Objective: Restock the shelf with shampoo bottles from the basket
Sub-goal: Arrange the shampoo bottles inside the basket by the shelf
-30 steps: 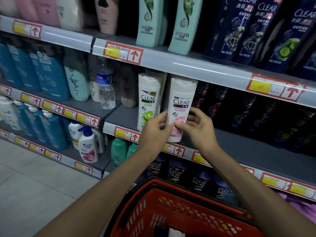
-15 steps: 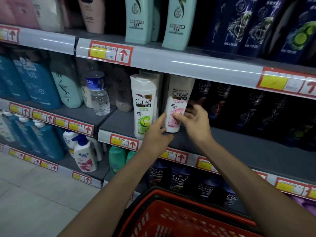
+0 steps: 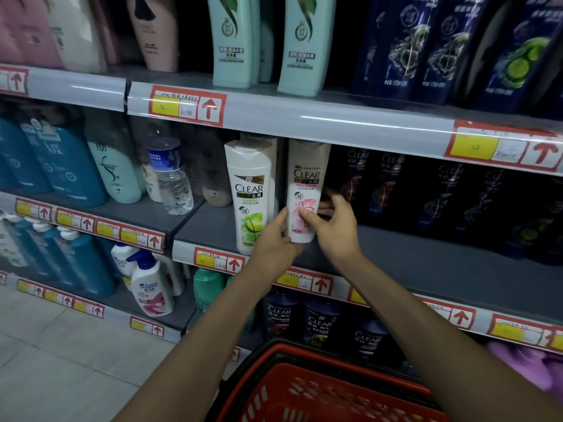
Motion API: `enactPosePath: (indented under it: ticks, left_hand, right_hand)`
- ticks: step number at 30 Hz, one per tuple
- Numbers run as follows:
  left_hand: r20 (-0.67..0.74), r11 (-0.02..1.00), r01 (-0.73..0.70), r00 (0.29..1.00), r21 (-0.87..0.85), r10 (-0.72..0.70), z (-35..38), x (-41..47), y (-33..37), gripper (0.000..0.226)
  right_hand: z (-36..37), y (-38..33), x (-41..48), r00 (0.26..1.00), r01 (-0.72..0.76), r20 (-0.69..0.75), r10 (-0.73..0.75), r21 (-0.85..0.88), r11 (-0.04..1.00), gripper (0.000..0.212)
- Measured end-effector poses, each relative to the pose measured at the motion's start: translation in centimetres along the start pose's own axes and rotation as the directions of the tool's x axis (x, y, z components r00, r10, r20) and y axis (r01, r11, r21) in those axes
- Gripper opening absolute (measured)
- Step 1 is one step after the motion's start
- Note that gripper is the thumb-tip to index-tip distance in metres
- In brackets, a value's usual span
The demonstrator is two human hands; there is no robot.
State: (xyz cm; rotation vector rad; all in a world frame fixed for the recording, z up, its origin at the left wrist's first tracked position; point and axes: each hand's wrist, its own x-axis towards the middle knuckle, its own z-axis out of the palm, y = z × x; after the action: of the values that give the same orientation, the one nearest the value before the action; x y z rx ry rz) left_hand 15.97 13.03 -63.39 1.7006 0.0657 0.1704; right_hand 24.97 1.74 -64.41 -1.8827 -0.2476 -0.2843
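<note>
Seating pink bottle [image 3: 306,190] on middle shelf [image 3: 207,229]: my left hand [image 3: 272,245] and right hand [image 3: 335,226] both curl round its lower half; a sideways slip could topple the green bottle [image 3: 249,193] alongside.

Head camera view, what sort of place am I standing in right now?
Probably a shop's hair-care aisle: tiered shelves packed with shampoo bottles, red-and-yellow price tags on the shelf edges, and a red shopping basket below.

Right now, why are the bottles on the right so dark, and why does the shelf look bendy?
Head view: dim light, and the shelf rail above shades the dark bottles; a glare streak runs along that rail; the wide-angle lens bends straight edges; the pink-label bottle is readable.
</note>
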Motion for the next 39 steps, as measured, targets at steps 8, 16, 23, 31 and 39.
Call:
enactPosePath:
  ticks: [8, 16, 23, 31, 39]
  left_hand:
    - [0.037, 0.993, 0.013, 0.999, 0.120, -0.018, -0.4, -1.9, 1.6, 0.078]
    - [0.056, 0.918, 0.032, 0.997, 0.396, -0.059, -2.1, -6.5, 1.8, 0.093]
    - [0.164, 0.803, -0.154, 0.984, 0.576, 0.071, -1.5, -11.3, 3.1, 0.078]
    - [0.238, 0.403, -0.283, 0.958, 0.870, 0.159, 0.7, -16.1, 3.3, 0.090]
    - [0.327, 0.293, -0.322, 0.944, 0.900, 0.034, 2.4, -19.1, 1.5, 0.090]
  right_hand:
    - [-1.8, -1.1, -3.4, 0.974, -0.143, 0.141, 0.175, -0.213, 0.967, 0.086]
    - [-7.4, -4.5, -7.5, 0.947, 0.011, 0.283, 0.150, -0.496, 0.868, 0.066]
    - [-10.8, -5.2, -13.1, 0.916, 0.042, 0.351, 0.192, -0.560, 0.828, 0.094]
    - [-15.5, -5.3, -17.8, 0.899, 0.200, 0.421, 0.121, -0.639, 0.743, 0.107]
    - [-20.1, -1.1, -24.1, 0.854, 0.212, 0.490, 0.173, -0.632, 0.745, 0.112]
